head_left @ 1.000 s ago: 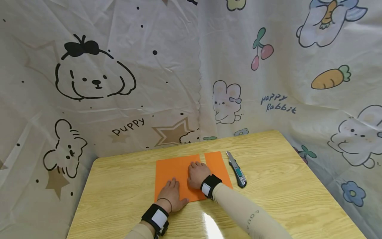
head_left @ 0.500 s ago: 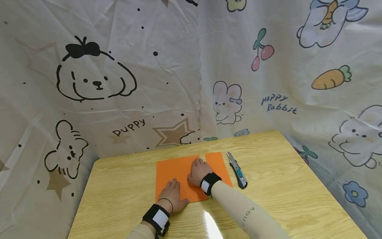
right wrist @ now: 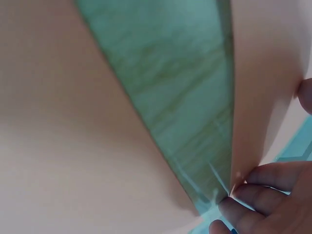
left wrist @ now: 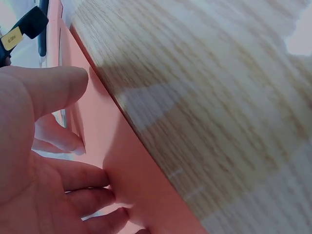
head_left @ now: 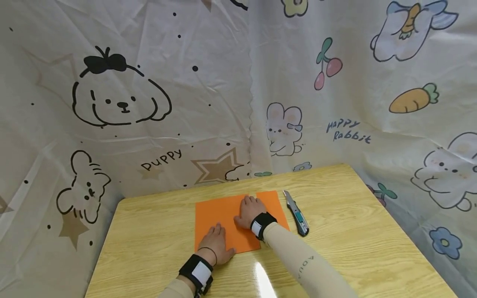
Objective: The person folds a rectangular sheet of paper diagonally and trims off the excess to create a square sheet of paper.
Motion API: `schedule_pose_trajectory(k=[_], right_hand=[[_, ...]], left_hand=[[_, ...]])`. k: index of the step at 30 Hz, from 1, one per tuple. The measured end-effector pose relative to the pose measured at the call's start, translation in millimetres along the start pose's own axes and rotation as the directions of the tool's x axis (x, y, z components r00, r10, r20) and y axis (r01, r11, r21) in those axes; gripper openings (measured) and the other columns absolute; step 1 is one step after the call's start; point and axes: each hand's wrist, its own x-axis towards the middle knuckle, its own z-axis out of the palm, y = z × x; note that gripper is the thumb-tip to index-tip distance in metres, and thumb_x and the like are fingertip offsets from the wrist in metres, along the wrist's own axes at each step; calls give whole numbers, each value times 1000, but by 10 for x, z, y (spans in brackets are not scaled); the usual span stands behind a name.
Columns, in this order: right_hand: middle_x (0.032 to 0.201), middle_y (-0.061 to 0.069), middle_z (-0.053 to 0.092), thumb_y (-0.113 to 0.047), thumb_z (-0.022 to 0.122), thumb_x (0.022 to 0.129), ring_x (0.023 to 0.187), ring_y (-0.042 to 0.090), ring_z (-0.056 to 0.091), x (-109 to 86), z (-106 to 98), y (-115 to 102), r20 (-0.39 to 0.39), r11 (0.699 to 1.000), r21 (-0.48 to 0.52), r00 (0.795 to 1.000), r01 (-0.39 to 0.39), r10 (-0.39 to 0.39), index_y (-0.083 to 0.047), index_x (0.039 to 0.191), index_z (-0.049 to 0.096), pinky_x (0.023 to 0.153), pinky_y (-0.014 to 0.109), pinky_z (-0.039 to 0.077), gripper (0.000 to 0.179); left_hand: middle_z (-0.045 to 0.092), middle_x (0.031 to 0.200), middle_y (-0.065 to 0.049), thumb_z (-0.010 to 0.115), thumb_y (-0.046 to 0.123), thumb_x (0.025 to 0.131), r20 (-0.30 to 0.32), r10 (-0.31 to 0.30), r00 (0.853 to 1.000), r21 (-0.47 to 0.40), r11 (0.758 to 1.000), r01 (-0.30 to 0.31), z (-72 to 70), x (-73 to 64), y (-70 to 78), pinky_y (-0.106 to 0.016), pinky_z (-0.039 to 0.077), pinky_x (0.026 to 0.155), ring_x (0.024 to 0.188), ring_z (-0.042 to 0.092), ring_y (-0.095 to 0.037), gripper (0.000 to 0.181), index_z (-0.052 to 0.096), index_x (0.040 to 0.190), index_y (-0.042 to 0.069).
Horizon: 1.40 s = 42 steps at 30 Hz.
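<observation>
A large orange sheet [head_left: 220, 211] lies flat on the wood-grain table. Beside its right edge is a narrower orange strip [head_left: 273, 203], with a thin gap between the two. My left hand [head_left: 215, 245] rests on the sheet's front left part, fingers extended; its thumb [left wrist: 58, 90] lies by the front edge in the left wrist view. Toward the sheet's back right corner, my right hand [head_left: 250, 212] presses down near the cut edge. In the right wrist view its fingertips touch the sheet beside the gap, where bare table shows. Neither hand grips anything.
A utility knife [head_left: 297, 213] with its blade out lies right of the strip, blade toward the back. The wooden table [head_left: 343, 223] backs onto a printed cloth [head_left: 223, 82]. A bright light patch [head_left: 263, 281] shows near the front.
My right hand has slid slightly toward the back along the sheet's right edge. My left hand, the strip and the knife stay in place; the head view has shifted a little.
</observation>
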Motion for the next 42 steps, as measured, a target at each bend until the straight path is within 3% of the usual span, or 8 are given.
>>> schedule_pose_trajectory(k=[7, 12, 16, 25, 31, 37, 42], right_hand=[[134, 9, 42, -72, 38, 77, 120, 24, 41, 59, 58, -15, -11, 998, -68, 1000, 16, -17, -8, 130, 46, 98, 39, 34, 83], [133, 9, 43, -73, 37, 77, 119, 23, 41, 65, 63, 2, -5, 997, -80, 1000, 11, -11, -7, 130, 46, 97, 39, 34, 85], [131, 9, 44, -72, 39, 76, 118, 23, 43, 74, 52, 2, -19, 998, -62, 1000, 10, -12, -7, 128, 48, 96, 39, 36, 84], [130, 10, 46, -72, 40, 75, 117, 25, 44, 80, 43, 0, 9, 999, -48, 1000, 9, -8, -7, 126, 51, 96, 40, 35, 83], [127, 10, 49, -72, 42, 75, 113, 25, 46, 91, 35, -33, 9, 999, -40, 1000, 5, -5, -6, 124, 52, 95, 40, 36, 83], [126, 10, 49, -73, 38, 75, 112, 25, 47, 86, 29, -60, -14, 997, -82, 1000, -9, 8, -8, 123, 54, 94, 40, 37, 83], [125, 12, 50, -73, 39, 75, 109, 26, 50, 85, 39, -74, -48, 998, -59, 999, -21, 18, -7, 120, 57, 93, 41, 38, 82]], left_hand=[[23, 142, -22, 50, 54, 83, -7, 124, 992, -68, 990, -124, 29, 85, 88, -43, 23, 104, 131, 20, -35, 82, 30, 136, -5], [22, 142, -23, 50, 53, 83, -30, 155, 987, -37, 987, -156, 81, 74, 100, -42, 22, 105, 132, 20, -34, 81, 30, 135, -6], [25, 141, -24, 51, 52, 83, -41, 160, 986, -24, 987, -162, 94, 11, 55, -42, 20, 105, 131, 20, -34, 80, 34, 133, -8], [22, 143, -22, 48, 53, 84, 24, 157, 987, -83, 985, -154, 119, -116, -84, -44, 20, 105, 132, 18, -33, 80, 31, 135, -5], [21, 143, -22, 48, 56, 82, 18, 161, 987, -64, 985, -159, 151, -228, -138, -45, 20, 105, 132, 18, -34, 83, 31, 136, -5], [21, 143, -23, 49, 56, 82, 8, 153, 988, -97, 984, -152, 187, -337, -174, -46, 21, 104, 132, 18, -35, 83, 31, 135, -5], [21, 143, -23, 50, 54, 82, 3, 150, 989, -119, 982, -149, 194, -380, -182, -47, 21, 104, 132, 18, -35, 82, 31, 135, -6]])
